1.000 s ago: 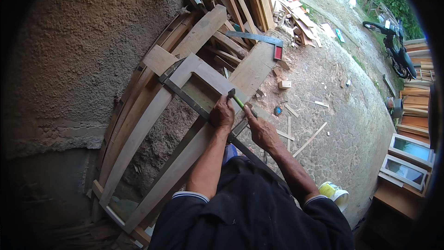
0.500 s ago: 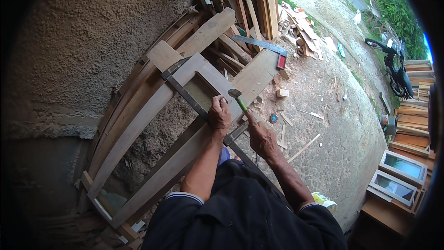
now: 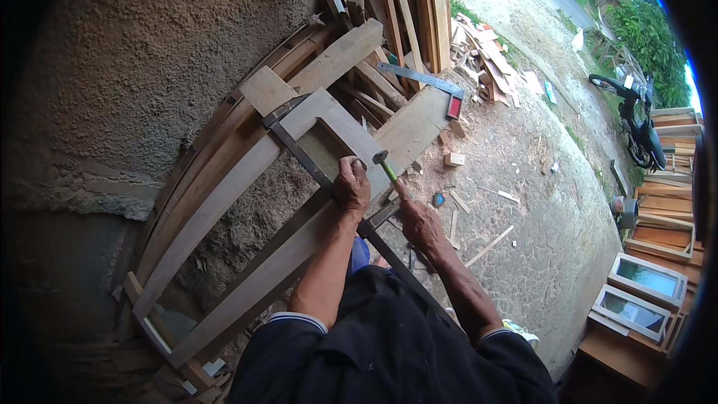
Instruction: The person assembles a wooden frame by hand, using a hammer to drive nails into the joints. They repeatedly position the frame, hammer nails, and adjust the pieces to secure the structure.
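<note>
A long wooden frame (image 3: 262, 288) with a rectangular opening at its upper end lies in front of me, held across by a metal bar clamp (image 3: 302, 152). My left hand (image 3: 351, 183) is closed at the frame's inner corner, beside the clamp bar. What its fingers hold, if anything, is hidden. My right hand (image 3: 420, 221) grips a hammer (image 3: 388, 169) by its green handle. The dark hammer head is just to the right of my left hand, above the frame's rail. A second dark clamp bar (image 3: 400, 258) runs below my right hand.
A try square (image 3: 421, 75) rests on the wide board beyond the frame. Planks (image 3: 404, 7) lean by the rough wall at left. Offcuts (image 3: 490, 60) and a tape measure (image 3: 438, 199) lie on the ground. A motorbike (image 3: 636, 120) and small framed windows (image 3: 647, 280) are at right.
The hammer head has tipped and moved slightly down and to the right. My left hand stays at the same corner of the frame. The whole view has shifted a little.
</note>
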### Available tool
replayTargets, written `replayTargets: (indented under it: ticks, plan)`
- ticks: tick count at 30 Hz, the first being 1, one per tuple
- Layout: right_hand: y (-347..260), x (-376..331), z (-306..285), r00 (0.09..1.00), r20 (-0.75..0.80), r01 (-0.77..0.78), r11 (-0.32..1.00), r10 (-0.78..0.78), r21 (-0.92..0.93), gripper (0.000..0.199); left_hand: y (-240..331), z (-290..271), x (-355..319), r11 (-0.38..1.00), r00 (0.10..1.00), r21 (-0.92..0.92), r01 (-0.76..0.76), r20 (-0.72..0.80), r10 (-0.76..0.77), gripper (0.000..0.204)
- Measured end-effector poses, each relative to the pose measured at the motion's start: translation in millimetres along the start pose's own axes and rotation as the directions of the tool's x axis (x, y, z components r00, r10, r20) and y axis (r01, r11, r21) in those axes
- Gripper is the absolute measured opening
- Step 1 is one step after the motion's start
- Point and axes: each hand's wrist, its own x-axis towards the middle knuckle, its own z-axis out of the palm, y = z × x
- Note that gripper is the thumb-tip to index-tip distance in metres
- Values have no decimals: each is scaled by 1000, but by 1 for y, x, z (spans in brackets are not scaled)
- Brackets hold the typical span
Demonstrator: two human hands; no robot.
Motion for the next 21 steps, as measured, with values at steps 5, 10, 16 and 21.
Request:
replayTargets:
  ticks: [5,10,16,21]
  plan:
    - [2,-3,6,995,-57,84,996,-86,-33,75,0,-2,-4,999,999,-36,-40,5,40,17]
    - [0,0,3,998,-35,52,999,-52,0,76,1,-3,-3,1000,1000,-10,-6,4,6,17]
    - [-3,0,0,996,89,10,995,-2,-97,76,-2,-1,-5,999,1000,-34,-10,-2,10,17]
    - [-7,-2,0,986,-122,113,993,-116,-25,78,-4,-1,-4,996,999,-85,19,44,-15,18]
